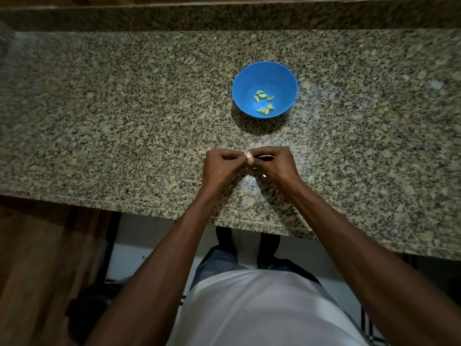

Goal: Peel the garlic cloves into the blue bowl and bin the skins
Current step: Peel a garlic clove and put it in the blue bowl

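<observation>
A speckled granite worktop runs across a dim kitchen, with a blue bowl standing toward its far side. Several peeled garlic cloves, pale and greenish in this light, already lie at the bottom of the bowl, so the job appears well under way. Near the front edge, just above the stone, the left hand and right hand meet fingertip to fingertip, both pinching one more garlic clove with a whitish skin partly lifted. A small pale scrap, probably skin, lies below the right hand. No bin is visible, and binning the skins seemingly remains.
</observation>
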The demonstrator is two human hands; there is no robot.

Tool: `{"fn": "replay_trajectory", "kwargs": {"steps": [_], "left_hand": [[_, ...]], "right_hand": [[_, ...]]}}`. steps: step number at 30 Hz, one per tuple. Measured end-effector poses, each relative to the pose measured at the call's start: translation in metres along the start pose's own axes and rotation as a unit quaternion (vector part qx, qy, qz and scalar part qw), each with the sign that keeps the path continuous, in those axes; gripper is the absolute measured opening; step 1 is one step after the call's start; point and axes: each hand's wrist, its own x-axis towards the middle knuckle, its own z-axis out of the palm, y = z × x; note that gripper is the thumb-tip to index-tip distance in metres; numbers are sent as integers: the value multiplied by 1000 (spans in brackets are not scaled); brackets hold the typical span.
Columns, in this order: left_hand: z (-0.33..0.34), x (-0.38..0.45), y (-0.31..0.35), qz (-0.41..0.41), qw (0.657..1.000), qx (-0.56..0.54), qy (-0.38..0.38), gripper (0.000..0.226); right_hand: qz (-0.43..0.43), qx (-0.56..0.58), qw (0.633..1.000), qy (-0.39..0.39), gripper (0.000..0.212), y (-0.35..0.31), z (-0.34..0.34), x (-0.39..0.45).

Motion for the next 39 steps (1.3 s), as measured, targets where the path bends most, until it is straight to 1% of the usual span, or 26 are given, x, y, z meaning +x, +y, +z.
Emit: {"fn": "replay_trajectory", "kwargs": {"steps": [3, 7, 9, 11, 12, 13, 15, 17, 19, 21, 22, 24, 25, 27, 28, 29, 30, 33, 37, 39], "left_hand": [[2, 3, -1, -13, 1000, 11, 19, 20], [2, 2, 0, -1, 1000, 2, 18, 16], [4, 0, 2, -14, 999, -46, 21, 9], [5, -3, 2, -50, 992, -113, 32, 2], [4, -2, -1, -64, 987, -138, 41, 6], [3, -1, -3, -75, 983, -159, 44, 11], [-1, 1, -6, -95, 975, -198, 38, 21], [-6, 2, -7, -106, 969, -224, 23, 21], [-10, 3, -5, -102, 966, -238, 2, 21], [-14, 4, -7, -82, 972, -219, -17, 24], [-15, 4, -9, -68, 977, -200, -24, 24], [-18, 5, -11, -38, 986, -158, -38, 24], [-18, 4, -10, -22, 989, -141, -45, 24], [-15, 3, -7, 8, 992, -109, -57, 25], [-13, 2, -4, 16, 993, -97, -62, 28], [-10, 2, -2, 19, 994, -82, -67, 33], [-8, 3, -1, 19, 995, -67, -73, 38], [-1, 4, 0, 35, 995, -12, -88, 46], [7, 3, -1, 72, 993, 26, -93, 41], [11, 3, -4, 92, 992, 46, -75, 34]], "right_hand": [[-29, -18, 999, 8, 21, 1, 4, -3], [-9, 6, 1000, 9, 24, 2, 4, -1], [5, 45, 999, 11, 24, 4, 3, 0], [22, 84, 996, 18, 28, 3, 0, 1], [23, 74, 997, 26, 29, 2, -1, 2], [13, 33, 999, 34, 29, 1, -3, 3], [-43, -87, 994, 42, 28, -3, -5, 6], [-115, -192, 974, 37, 25, -11, -4, 11], [-170, -262, 950, 25, 21, -17, -2, 17], [-199, -297, 934, 18, 23, -20, 0, 21], [-208, -298, 931, 23, 24, -22, -1, 21], [-200, -267, 942, 46, 20, -28, -5, 15], [-173, -228, 957, 38, 20, -29, -7, 11], [-106, -134, 985, -33, 25, -26, -13, 5], [-89, -107, 988, -71, 28, -25, -16, 2], [-84, -106, 987, -87, 30, -23, -19, 0], [-85, -116, 986, -83, 30, -22, -21, -2], [-87, -152, 983, -52, 17, -25, -29, -6], [-92, -208, 972, -61, 12, -32, -37, -10], [-104, -238, 964, -50, 11, -30, -38, -12]]}}
